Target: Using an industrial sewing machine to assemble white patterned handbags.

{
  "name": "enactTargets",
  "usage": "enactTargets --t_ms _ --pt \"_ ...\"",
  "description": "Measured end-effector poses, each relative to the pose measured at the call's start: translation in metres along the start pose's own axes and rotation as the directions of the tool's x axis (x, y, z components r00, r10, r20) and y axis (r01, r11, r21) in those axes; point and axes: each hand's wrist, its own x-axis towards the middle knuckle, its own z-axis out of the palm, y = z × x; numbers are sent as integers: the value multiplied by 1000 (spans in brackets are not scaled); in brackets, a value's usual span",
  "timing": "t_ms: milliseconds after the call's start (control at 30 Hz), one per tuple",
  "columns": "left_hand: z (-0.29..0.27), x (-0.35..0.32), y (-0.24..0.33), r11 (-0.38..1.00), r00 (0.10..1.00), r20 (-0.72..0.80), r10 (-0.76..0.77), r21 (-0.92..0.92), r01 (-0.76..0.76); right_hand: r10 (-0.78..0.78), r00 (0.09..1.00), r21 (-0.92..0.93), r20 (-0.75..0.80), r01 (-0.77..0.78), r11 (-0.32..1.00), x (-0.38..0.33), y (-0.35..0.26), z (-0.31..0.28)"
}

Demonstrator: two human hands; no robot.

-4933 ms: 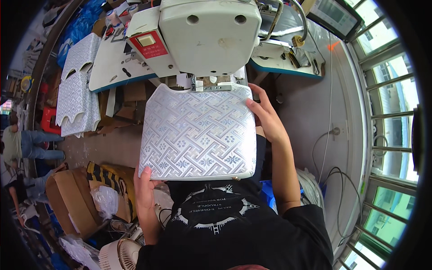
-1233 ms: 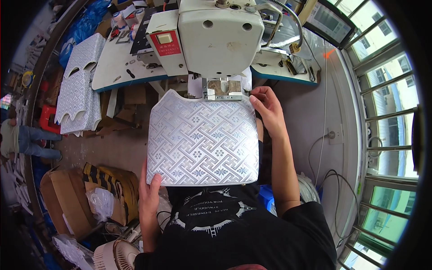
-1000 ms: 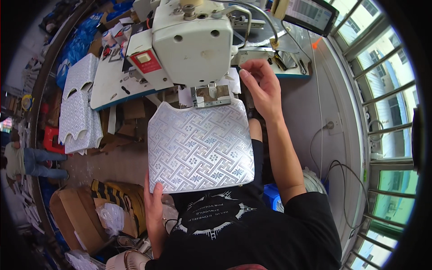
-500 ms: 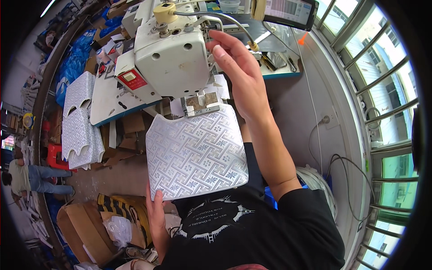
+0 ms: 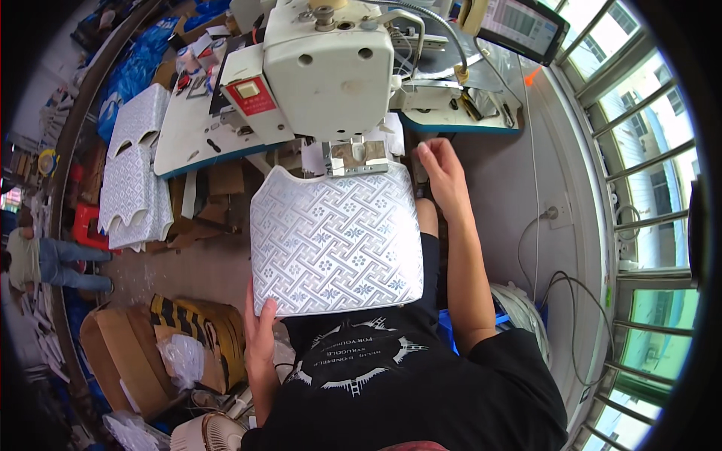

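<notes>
1. Landmark: the white sewing machine head (image 5: pixel 327 79) stands in front of you, with a metal clamp (image 5: pixel 356 158) at its base.
2. Patterned panel (image 5: pixel 338 244): a white and grey-blue piece lying directly on your side of the machine head. Its far edge, with a concave notch toward the left, meets the clamp; its near edge lies above your lap.
3. Your left hand (image 5: pixel 259 334), on your side of the machine head and to its left, grips the panel's near left corner, thumb on top; the fingers beneath are partly hidden.
4. Your right hand (image 5: pixel 445 179), to the right of the machine head and nearer you, is raised just beside the panel, apart from it. The fingers are bent, with a narrow gap to the thumb; you cannot tell whether they hold anything.
5. Surroundings: a stack of similar panels (image 5: pixel 134 177) lies well left of the machine head, beside the white tabletop (image 5: pixel 192 139); a screen (image 5: pixel 523 28) stands beyond it, to the right.
</notes>
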Motion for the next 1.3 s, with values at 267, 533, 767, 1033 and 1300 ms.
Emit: enactTargets --t_ms 267,533,767,1033,1300 --pt "3 4 -9 989 989 111 97 -125 -83 -33 999 -20 38 34 999 -19 -9 15" --pt "51 12 -43 975 929 311 203 -152 -162 44 993 -93 109 -33 995 -39 54 -63" --pt "32 40 -86 973 919 318 232 -80 -218 29 970 671 242 -189 717 45 -6 -40" --pt "29 51 -66 968 907 345 242 -21 -251 -215 964 534 156 100 839 64 -55 -96" --pt "96 14 91 361 507 526 682 361 -860 -331 340 189 880 388 902 -94 -128 -82"
